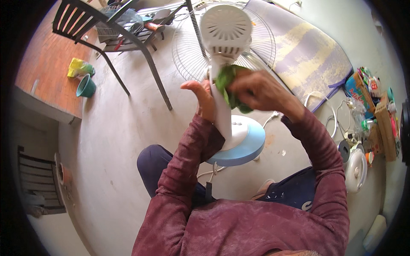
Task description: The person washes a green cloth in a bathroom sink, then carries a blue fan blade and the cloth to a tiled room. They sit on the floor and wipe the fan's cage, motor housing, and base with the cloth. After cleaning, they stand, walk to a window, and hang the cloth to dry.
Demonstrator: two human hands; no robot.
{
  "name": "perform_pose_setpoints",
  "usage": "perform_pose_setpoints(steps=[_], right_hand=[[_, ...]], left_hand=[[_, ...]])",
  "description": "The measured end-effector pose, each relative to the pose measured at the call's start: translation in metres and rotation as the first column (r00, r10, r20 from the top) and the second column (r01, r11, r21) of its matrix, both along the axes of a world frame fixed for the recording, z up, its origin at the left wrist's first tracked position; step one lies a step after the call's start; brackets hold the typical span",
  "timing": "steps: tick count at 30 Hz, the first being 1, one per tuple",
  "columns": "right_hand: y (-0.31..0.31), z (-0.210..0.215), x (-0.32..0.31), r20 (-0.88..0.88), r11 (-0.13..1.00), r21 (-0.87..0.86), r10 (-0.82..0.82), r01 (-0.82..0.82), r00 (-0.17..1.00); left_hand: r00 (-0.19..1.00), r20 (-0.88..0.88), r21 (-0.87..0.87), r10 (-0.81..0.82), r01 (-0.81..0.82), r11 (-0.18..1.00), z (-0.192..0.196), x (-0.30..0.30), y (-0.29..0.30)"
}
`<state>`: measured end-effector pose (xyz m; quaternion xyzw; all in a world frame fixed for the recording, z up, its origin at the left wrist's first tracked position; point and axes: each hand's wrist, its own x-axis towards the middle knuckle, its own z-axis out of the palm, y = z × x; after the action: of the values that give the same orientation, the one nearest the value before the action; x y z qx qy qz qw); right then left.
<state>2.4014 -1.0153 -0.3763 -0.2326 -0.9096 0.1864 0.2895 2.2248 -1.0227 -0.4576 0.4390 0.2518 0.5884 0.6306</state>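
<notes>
A white electric fan (221, 117) with a blue-rimmed round base (245, 157) stands on the floor between my knees, its wire grille (183, 51) turned away from me. My left hand (204, 100) is around the left side of the fan's column, thumb sticking out and the other fingers mostly hidden behind it. Bunched in my right hand (260, 91) is a green cloth (228, 83), pressed against the upper column just under the motor housing (226, 30). The right hand is slightly blurred.
A dark metal chair (143, 49) stands at the far left, near a green bucket (86, 86) and a yellow bag (80, 67). Behind the fan lies a purple and yellow mat (294, 47). Boxes, cables and a white lidded pot (355, 170) line the right wall.
</notes>
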Motion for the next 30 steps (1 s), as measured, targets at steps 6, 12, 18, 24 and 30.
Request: perform_pose_setpoints(steps=[6,12,18,24,30], right_hand=[[-0.014,0.018,0.007,-0.172,0.931,-0.134,-0.360,0.340,0.917],[0.016,-0.018,0.002,-0.249,0.963,0.004,-0.258,0.268,0.933],[0.006,-0.008,0.003,-0.271,0.884,0.406,-0.126,0.232,0.954],[-0.029,-0.014,-0.009,0.122,0.983,0.183,-0.015,-0.008,0.992],[-0.048,0.030,0.027,0.046,0.723,-0.605,0.448,-0.332,0.893]], left_hand=[[0.995,-0.049,-0.015,0.089,-0.090,0.996,-0.008,0.009,0.005],[0.938,-0.227,0.230,0.261,-0.209,0.951,-0.014,0.019,0.009],[0.992,-0.118,0.081,0.053,-0.044,0.996,0.018,0.027,-0.004],[0.950,0.262,-0.072,-0.167,0.192,0.979,0.021,0.015,0.003],[0.983,-0.132,-0.089,-0.124,0.113,0.990,0.035,0.004,0.003]])
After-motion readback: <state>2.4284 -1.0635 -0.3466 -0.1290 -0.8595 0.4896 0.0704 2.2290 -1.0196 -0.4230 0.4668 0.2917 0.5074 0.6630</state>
